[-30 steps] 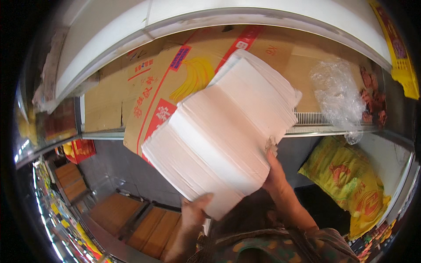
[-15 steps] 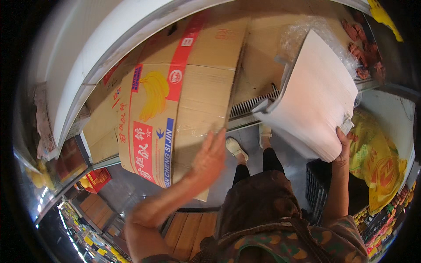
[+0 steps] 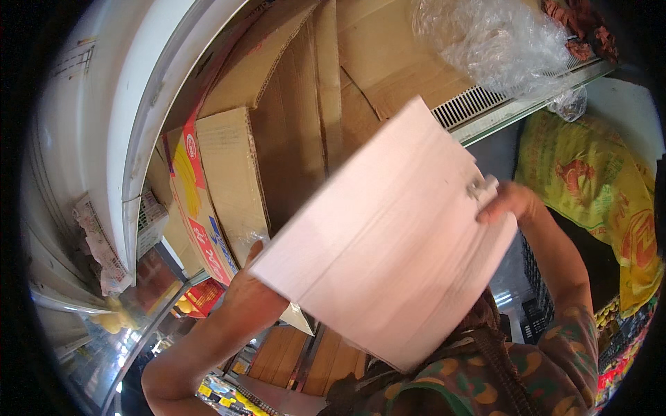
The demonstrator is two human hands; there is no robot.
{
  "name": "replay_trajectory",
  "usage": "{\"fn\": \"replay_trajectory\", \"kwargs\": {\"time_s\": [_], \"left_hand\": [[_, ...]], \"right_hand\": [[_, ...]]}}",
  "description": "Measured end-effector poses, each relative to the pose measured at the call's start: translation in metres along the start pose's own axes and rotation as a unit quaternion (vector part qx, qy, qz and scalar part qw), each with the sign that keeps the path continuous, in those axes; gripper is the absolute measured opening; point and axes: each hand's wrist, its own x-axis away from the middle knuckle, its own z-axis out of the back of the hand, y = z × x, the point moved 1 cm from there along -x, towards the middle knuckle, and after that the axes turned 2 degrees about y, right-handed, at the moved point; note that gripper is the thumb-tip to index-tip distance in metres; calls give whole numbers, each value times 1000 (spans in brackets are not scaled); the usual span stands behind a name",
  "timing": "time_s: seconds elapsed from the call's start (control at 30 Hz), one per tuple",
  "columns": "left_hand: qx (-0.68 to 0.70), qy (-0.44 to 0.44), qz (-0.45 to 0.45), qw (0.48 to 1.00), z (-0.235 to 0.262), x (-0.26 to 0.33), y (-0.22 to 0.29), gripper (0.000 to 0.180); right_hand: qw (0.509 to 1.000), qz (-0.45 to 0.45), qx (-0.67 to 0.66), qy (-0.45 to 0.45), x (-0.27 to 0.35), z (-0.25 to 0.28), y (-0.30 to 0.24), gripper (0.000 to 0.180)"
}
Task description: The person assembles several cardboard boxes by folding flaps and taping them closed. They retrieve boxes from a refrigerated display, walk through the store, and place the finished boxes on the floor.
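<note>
My right hand (image 3: 510,201) grips the right edge of a large white sheet (image 3: 388,243), a stiff-looking board with long creases and a small torn bit near my fingers. The sheet is tilted and lies across the middle of the view, above my lap. My left hand (image 3: 258,281) is at the sheet's left corner, beside the lower edge of a brown banana carton (image 3: 232,159) with red bands. The sheet covers most of its fingers, so I cannot tell which of the two it holds. The carton stands partly opened, its plain brown inside showing.
Clear plastic wrap (image 3: 496,41) lies on cardboard at the back, near a slotted vent (image 3: 472,107) and reddish-brown crumpled pieces (image 3: 579,28). A yellow bag (image 3: 583,173) hangs at the right. A curved white casing (image 3: 149,90) borders the left. Wooden slats (image 3: 281,357) are below.
The white sheet has swung left and down, across the front of my body, with my right hand still on it. The carton has shifted left and opened. My left hand has moved left and lower.
</note>
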Motion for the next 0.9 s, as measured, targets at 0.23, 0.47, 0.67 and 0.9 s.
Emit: {"fn": "replay_trajectory", "kwargs": {"time_s": [0.23, 0.47, 0.67, 0.9], "left_hand": [[-224, 6, -151, 963, -1, 24, 5, 23], [-213, 50, -151, 964, -3, 21, 2, 25], [-251, 23, -159, 955, -2, 19, 3, 27], [-225, 34, -163, 960, 8, 24, 0, 23]], "right_hand": [[998, -8, 56, -11, -122, -6, -68, 49], [993, 35, 108, 7, -112, -25, -86, 45], [984, 110, 103, -92, -110, -91, -138, 51], [992, 100, 62, 53, -142, -105, -138, 62]]}}
